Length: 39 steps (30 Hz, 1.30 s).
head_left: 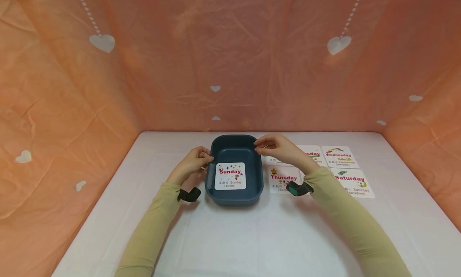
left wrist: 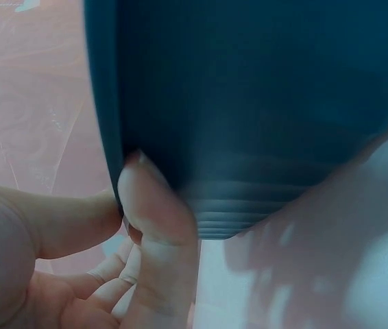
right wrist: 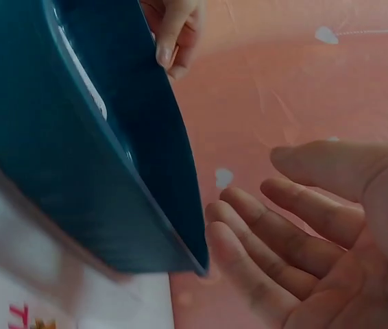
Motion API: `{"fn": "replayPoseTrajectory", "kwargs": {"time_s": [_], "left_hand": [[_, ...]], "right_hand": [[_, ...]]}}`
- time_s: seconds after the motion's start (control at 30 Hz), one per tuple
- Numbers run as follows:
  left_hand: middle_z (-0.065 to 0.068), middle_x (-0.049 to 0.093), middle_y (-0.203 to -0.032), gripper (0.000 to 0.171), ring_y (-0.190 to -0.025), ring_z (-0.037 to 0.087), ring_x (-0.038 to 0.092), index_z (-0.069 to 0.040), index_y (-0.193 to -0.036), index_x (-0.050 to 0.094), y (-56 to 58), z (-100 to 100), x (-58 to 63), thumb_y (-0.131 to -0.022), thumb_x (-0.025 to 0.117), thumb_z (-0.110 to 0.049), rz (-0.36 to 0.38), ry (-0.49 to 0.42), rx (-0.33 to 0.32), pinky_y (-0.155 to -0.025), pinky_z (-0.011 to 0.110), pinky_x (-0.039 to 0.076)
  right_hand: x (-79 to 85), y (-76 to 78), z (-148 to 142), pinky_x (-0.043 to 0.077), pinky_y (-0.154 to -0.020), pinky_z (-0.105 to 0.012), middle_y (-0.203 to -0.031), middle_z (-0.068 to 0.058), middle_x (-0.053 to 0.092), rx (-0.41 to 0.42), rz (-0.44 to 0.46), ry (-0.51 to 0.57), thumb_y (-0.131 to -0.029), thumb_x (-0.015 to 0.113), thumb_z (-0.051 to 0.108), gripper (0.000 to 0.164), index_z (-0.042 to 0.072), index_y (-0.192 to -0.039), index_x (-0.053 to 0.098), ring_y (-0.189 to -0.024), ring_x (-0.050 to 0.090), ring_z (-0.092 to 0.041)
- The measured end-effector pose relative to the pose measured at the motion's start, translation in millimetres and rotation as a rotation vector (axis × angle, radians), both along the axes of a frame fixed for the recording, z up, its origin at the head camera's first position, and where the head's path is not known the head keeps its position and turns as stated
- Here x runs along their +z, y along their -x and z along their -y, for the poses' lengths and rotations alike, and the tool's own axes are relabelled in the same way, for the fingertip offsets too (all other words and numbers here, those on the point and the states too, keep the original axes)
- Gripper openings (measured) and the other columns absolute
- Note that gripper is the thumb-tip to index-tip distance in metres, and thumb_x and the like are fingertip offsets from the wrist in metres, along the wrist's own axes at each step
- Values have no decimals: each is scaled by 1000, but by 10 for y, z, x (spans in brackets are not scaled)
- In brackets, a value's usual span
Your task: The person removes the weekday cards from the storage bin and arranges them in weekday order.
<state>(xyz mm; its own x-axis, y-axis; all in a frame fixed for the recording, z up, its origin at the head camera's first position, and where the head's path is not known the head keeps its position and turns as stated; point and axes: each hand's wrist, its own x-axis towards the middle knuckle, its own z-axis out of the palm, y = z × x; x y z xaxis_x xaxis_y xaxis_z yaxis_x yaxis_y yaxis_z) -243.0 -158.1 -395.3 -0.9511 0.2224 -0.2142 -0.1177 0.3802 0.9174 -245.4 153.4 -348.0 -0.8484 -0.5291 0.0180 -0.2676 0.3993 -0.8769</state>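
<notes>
A dark blue rectangular plastic basin stands at the middle of the table, with one white Sunday card lying face up in it. At the basin's left side, my left hand pinches the rim between thumb and finger; the left wrist view shows this hold on the blue wall up close. My right hand is beside the far right corner of the basin. In the right wrist view its fingers are spread and loosely bent, with nothing between them and a small gap to the rim.
Right of the basin, several weekday cards lie in two rows, among them Wednesday, Thursday and Saturday. My right forearm covers part of them. Orange cloth with white hearts surrounds the white table.
</notes>
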Motion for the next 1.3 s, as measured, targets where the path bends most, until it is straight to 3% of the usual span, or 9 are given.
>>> {"fn": "replayPoseTrajectory", "kwargs": {"time_s": [0.17, 0.4, 0.63, 0.93, 1.3], "left_hand": [[15, 59, -87, 26, -66, 18, 58, 4, -114, 47, -20, 7, -5, -96, 57, -11, -5, -16, -10, -57, 28, 47], [14, 59, -84, 23, -67, 19, 59, 3, -110, 48, -45, -1, 11, -96, 57, -12, -24, -13, -18, -58, 29, 48], [14, 59, -87, 25, -67, 17, 59, 2, -114, 47, -24, -15, -6, -96, 57, -12, 13, 7, 17, -59, 30, 49], [12, 59, -85, 23, -66, 18, 59, 2, -113, 47, -25, -24, 15, -96, 57, -12, 10, -3, 7, -57, 30, 48], [8, 55, -77, 23, -65, 17, 58, 1, -112, 48, -28, -13, 10, -96, 58, -11, 24, 1, 17, -59, 30, 47]], "right_hand": [[-67, 20, 168, 49, -89, -36, -115, -21, 63, 84, -6, -16, -93, 63, 10, 36, -7, -125, 56, -105, 62, -27], [-122, 86, 363, 48, -91, -37, -116, -22, 62, 139, -24, -45, -92, 64, 10, 36, -6, -125, 57, -105, 62, -24], [-198, 165, 483, 50, -88, -34, -114, -17, 64, 150, -67, -139, -92, 64, 10, 36, -5, -124, 58, -104, 62, -25], [-214, 261, 569, 50, -86, -35, -112, -15, 64, 191, -91, -204, -91, 65, 10, 34, -6, -121, 60, -102, 61, -26], [-140, 379, 683, 51, -82, -35, -112, -14, 64, 180, -3, -262, -91, 66, 13, 39, -4, -124, 58, -98, 62, -23]]}}
